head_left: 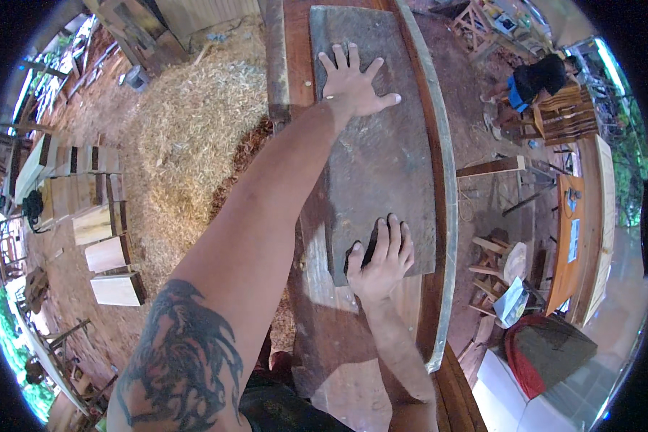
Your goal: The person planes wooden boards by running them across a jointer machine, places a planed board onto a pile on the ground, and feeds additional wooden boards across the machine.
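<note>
Grey worn board (381,144) is lying on the surface (324,338), left hand (353,83) pressing it with spread grip, right hand (383,261) pinching its near edge.

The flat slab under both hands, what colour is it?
The slab is dull grey-brown with darker, weathered blotches, lying on reddish wood; the head view shows it.

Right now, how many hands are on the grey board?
2: left hand flat, fingers spread, at the far end of the grey board; right hand on its near edge.
</note>
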The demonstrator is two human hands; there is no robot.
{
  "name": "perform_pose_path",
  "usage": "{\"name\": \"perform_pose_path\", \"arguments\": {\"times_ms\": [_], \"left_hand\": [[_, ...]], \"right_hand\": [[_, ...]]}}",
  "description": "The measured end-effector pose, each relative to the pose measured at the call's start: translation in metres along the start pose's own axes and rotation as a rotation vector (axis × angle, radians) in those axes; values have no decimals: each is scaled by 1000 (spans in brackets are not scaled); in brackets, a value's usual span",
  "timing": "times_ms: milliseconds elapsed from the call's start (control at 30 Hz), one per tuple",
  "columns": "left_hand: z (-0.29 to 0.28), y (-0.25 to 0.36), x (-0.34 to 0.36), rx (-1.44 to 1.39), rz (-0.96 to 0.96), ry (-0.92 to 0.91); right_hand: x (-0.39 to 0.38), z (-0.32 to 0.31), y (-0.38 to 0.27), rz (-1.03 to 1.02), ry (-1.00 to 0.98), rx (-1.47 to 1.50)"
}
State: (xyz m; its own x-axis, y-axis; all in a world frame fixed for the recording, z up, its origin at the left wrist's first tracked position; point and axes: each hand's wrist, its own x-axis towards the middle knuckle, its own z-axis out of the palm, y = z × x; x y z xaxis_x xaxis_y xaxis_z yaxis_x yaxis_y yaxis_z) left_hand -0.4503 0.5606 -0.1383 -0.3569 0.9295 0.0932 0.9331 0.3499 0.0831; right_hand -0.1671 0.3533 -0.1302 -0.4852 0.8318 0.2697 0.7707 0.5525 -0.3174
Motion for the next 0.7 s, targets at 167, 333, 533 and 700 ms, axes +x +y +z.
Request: {"name": "perform_pose_path", "arguments": {"times_ms": [167,333,533,700], "left_hand": [[4,-12,26,22,-14,33],[12,-26,54,44,-19,51],[21,-49,89,41,-5,111],[-4,-87,99,-816,13,693]], "right_hand": [[27,9,-7,-23,-7,-35],[55,22,-15,-23,3,-64],[88,39,-22,-31,48,-66],[113,49,-29,-22,83,-103]]}}
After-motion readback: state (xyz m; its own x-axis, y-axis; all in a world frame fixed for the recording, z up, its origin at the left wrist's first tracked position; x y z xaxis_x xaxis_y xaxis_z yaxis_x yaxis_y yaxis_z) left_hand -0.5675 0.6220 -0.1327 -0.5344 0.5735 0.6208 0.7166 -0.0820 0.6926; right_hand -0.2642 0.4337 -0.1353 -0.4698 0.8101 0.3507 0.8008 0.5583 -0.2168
